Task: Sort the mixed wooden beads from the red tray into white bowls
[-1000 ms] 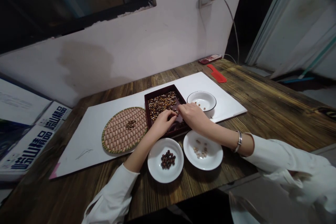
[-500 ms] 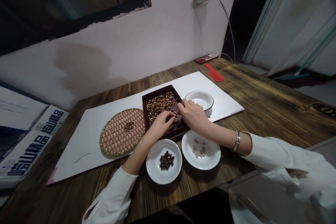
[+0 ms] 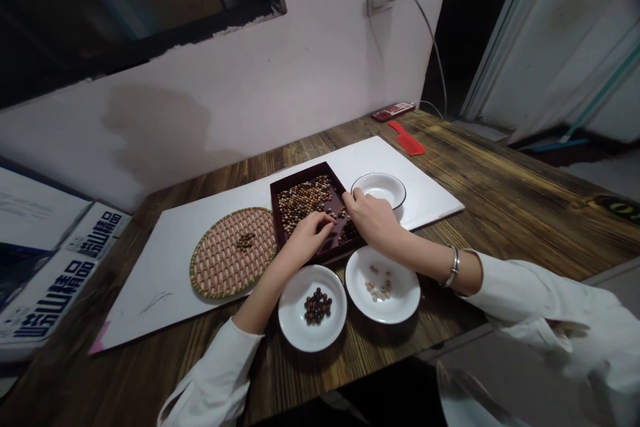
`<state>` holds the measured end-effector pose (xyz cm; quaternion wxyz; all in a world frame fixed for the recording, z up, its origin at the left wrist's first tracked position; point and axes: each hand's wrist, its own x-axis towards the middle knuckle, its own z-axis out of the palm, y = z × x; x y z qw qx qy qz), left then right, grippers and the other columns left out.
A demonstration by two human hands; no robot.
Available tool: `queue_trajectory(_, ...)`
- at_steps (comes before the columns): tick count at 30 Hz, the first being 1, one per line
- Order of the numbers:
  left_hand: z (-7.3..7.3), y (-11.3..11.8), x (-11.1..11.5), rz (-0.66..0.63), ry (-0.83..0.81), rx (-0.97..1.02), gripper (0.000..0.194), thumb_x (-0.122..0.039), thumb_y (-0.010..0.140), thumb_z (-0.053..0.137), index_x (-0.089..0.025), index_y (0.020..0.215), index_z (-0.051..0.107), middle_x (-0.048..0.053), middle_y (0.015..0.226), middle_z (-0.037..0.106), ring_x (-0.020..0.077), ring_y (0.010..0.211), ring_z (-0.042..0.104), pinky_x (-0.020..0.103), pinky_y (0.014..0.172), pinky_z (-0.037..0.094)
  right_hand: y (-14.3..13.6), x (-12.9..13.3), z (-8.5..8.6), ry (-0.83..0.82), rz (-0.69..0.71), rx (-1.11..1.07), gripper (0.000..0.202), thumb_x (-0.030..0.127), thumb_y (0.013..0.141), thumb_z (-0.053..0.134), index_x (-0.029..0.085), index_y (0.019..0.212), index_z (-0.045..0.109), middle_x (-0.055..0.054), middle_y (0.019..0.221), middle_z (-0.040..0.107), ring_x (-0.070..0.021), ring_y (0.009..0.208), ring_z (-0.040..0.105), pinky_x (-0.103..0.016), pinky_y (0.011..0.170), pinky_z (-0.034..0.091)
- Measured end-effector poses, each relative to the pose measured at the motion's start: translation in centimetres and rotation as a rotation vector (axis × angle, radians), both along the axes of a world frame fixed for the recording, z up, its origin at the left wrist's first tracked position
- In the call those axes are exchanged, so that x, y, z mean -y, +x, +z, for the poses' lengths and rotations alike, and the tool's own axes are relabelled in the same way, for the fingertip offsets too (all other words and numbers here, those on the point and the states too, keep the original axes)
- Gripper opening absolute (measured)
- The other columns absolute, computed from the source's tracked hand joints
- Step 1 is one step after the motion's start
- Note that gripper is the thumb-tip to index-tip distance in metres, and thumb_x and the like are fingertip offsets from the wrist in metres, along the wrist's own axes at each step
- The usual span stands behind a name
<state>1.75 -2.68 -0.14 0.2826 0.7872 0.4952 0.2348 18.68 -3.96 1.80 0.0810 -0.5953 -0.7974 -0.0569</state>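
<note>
A dark red tray holds many small beads in brown, yellow and pale tones, most of them heaped on its far left side. My left hand reaches over the tray's near part, thumb and fingertips drawn together close above the beads. At the tray's right edge, my right hand has its fingers bent and closed; what lies between them is hidden. Just beyond that hand stands a white dark-rimmed bowl. Nearer to me are a white bowl of dark brown beads and another with pale beads.
A round woven mat with a few greenish-brown beads lies left of the tray on a white board. On the wooden table are a red comb and a phone with a cable. Printed boxes stand at left.
My right hand has shifted slightly right, from over the tray towards its edge and the far bowl, uncovering beads in the near right corner. My left hand has hardly moved.
</note>
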Motion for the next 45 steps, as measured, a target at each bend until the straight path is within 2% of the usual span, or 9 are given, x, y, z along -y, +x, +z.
queue_trajectory(7,-0.4,-0.2,0.0,-0.013,0.022,-0.034,0.016,-0.022,0.089,0.051,-0.017,0.093,0.065,0.007,0.101,0.067,0.0195,0.099,0.061,0.033,0.093,0.045,0.0,0.0,0.5,-0.067,-0.035,0.017,0.026,0.007,0.093,0.031,0.011,0.112,0.049,-0.016,0.102,0.059,-0.0261,0.089,0.065,-0.031,0.064,0.047)
queue_trajectory(16,-0.7,-0.3,-0.1,-0.027,0.033,-0.036,0.014,-0.021,0.089,0.051,-0.017,0.093,0.065,0.006,0.101,0.067,0.0185,0.099,0.061,0.031,0.093,0.045,0.2,-0.1,0.7,-0.129,-0.034,0.004,0.026,0.005,0.093,0.032,0.01,0.113,0.048,-0.016,0.106,0.06,-0.0263,0.096,0.063,-0.031,0.067,0.048)
queue_trajectory(23,-0.5,-0.2,-0.1,-0.026,0.017,-0.049,0.015,-0.021,0.089,0.051,-0.016,0.093,0.065,0.007,0.101,0.066,0.0187,0.099,0.061,0.031,0.093,0.045,0.2,-0.2,0.8,-0.156,-0.04,-0.005,0.027,0.006,0.093,0.031,0.009,0.113,0.049,-0.017,0.107,0.061,-0.0259,0.096,0.063,-0.032,0.07,0.049)
queue_trajectory(31,-0.6,-0.3,-0.1,-0.03,0.023,-0.049,0.014,-0.022,0.089,0.051,-0.017,0.092,0.064,0.006,0.1,0.067,0.0189,0.098,0.061,0.032,0.092,0.045,0.2,-0.3,0.6,-0.174,-0.062,-0.001,0.026,0.004,0.093,0.032,0.007,0.105,0.054,-0.018,0.1,0.064,-0.0249,0.097,0.064,-0.03,0.075,0.048)
queue_trajectory(45,-0.4,-0.1,-0.1,-0.041,0.02,-0.059,0.015,-0.022,0.089,0.051,-0.016,0.092,0.064,0.007,0.1,0.067,0.019,0.098,0.061,0.032,0.092,0.045,0.2,-0.2,1.2,-0.22,-0.053,-0.022,0.029,0.002,0.092,0.036,0.004,0.106,0.061,-0.019,0.1,0.067,-0.0255,0.095,0.065,-0.03,0.072,0.045)
